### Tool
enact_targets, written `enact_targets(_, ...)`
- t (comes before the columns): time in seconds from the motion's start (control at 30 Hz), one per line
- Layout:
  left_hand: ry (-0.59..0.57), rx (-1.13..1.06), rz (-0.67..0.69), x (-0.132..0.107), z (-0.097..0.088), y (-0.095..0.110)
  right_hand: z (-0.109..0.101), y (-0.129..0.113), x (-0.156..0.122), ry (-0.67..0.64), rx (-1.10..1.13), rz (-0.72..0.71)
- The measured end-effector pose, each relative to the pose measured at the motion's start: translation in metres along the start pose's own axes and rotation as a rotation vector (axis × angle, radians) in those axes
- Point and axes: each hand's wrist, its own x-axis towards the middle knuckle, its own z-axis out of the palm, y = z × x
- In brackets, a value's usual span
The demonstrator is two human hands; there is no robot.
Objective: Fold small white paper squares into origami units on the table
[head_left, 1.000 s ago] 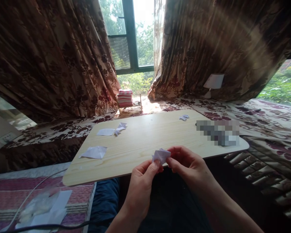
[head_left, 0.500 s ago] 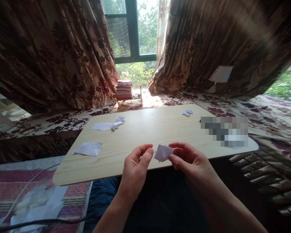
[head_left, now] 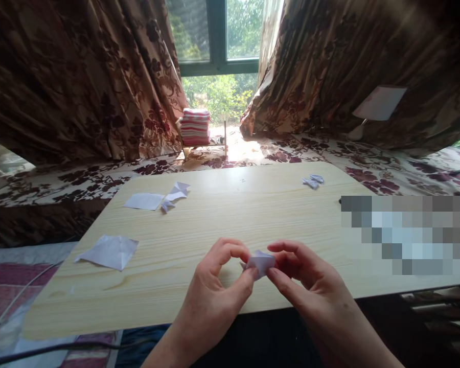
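Folded paper [head_left: 261, 263] at lower centre of frame, just inside table's [head_left: 199, 225] near edge. Left hand [head_left: 216, 289] pinches its left side, thumb and forefinger almost meeting; right hand [head_left: 314, 283] pinches right side, forefinger raised. Wide stretch of wood between hands and far edge, room for moving. Creased sheet [head_left: 113, 252] near left edge; small folded pieces [head_left: 313, 181] upper right, near far edge.

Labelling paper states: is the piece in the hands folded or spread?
Folded: the paper, between the left hand and right hand, shows angled flaps and pointed corners.
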Motion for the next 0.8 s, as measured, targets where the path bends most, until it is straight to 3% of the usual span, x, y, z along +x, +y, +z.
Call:
enact_targets(0.2,-0.070,0.447,-0.016,0.022,-0.003,-0.011,-0.006,0.013,0.024,-0.141,-0.199,0.059)
enact_targets(0.33,-0.148,0.639,-0.006,0.033,-0.002,-0.018,-0.008,0.019,0.029,-0.119,-0.440,-0.039)
enact_targets(0.63,-0.160,0.690,0.004,0.043,-0.001,-0.022,-0.009,0.022,0.031,-0.110,-0.647,-0.192)
enact_targets(0.8,-0.134,0.616,0.003,0.041,-0.002,-0.024,-0.011,0.024,0.031,-0.092,-0.534,-0.139)
